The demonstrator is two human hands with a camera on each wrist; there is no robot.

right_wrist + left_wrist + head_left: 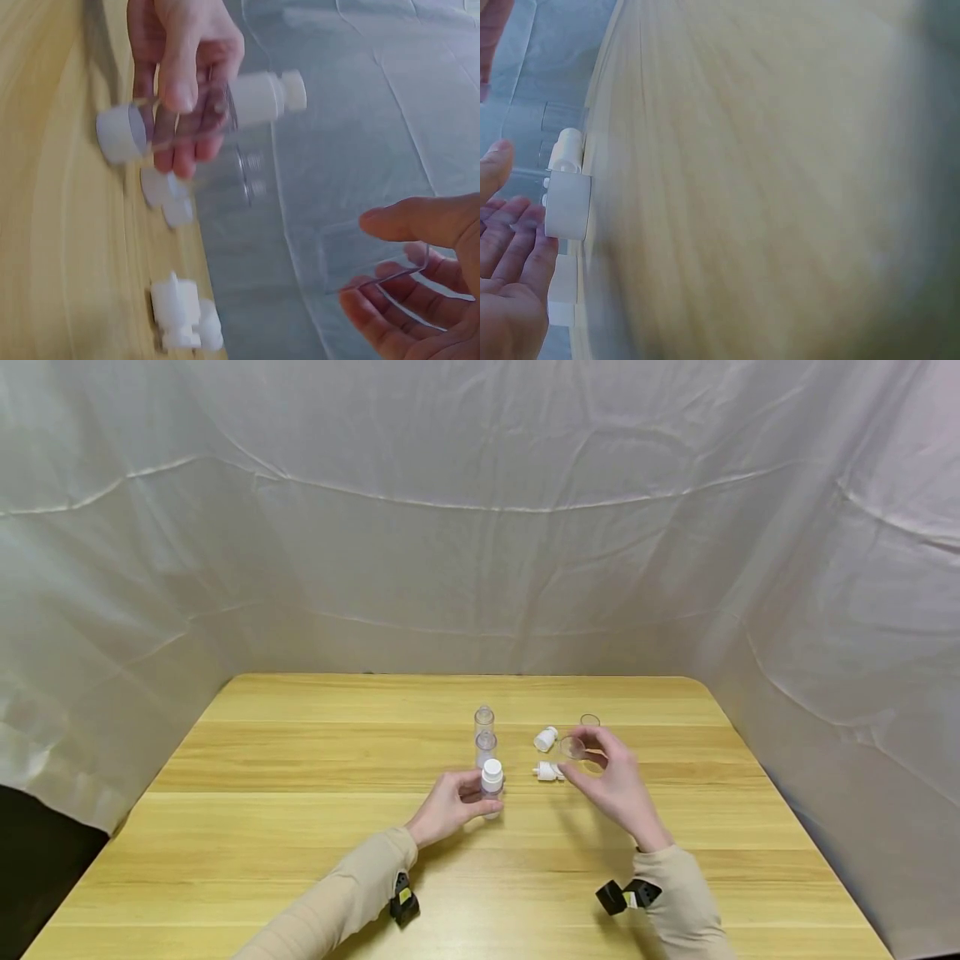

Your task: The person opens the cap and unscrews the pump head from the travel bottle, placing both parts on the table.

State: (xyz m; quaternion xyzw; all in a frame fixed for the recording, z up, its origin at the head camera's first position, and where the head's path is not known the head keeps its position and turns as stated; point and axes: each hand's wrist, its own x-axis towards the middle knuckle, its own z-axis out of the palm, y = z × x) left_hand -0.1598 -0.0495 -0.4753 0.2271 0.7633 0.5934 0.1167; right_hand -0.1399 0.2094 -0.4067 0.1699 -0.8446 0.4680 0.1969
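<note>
My left hand (444, 812) grips a clear pump bottle (492, 781) upright, thumb on one side and fingers on the other. In the right wrist view the bottle shows a white base (120, 135), a see-through body and a white pump top (259, 97). My right hand (613, 783) holds a clear plastic cap (572, 747) between thumb and fingers, above the table and apart from the bottle. Below and beside the right hand lie two white pump heads, one near (547, 771) and one farther back (546, 739).
Behind the held bottle, two clear bottles without pump tops, a nearer one (486, 747) and a farther one (484, 720), stand in line. Another clear cap (590, 720) stands beyond the right hand. Pale cloth (480, 568) hangs around the wooden table (300, 760).
</note>
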